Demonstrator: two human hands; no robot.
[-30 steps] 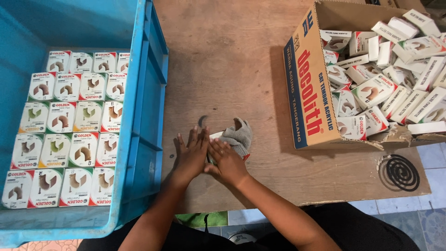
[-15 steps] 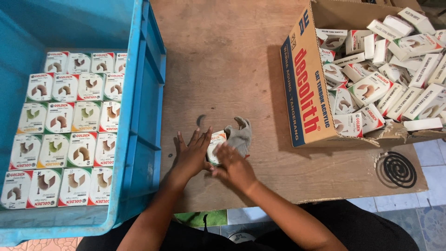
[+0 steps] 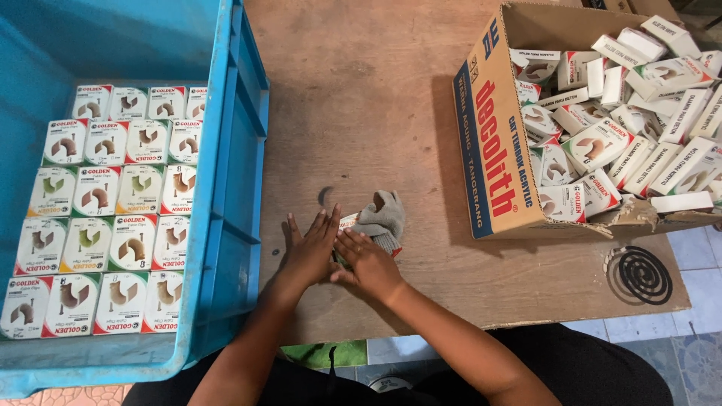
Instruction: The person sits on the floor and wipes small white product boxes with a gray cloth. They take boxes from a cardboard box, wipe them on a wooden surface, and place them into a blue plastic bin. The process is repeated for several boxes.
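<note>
My left hand [image 3: 310, 249] lies flat on the wooden table [image 3: 361, 113], fingers straight and close together, its edge against a small white box [image 3: 347, 223]. My right hand [image 3: 368, 263] grips that box from the right side, fingers curled on it. A grey knitted glove [image 3: 383, 216] lies crumpled over the far end of the box and hides most of it.
A blue plastic crate [image 3: 233, 173] at the left holds neat rows of small white boxes [image 3: 113, 203]. At the right an open cardboard carton [image 3: 489, 162] is full of the same boxes in a loose heap. A black coil [image 3: 639, 275] lies near the table's front right edge.
My left hand's fingers have drawn together and pressed closer to the small box. Both hands stay at the same spot beside the glove.
</note>
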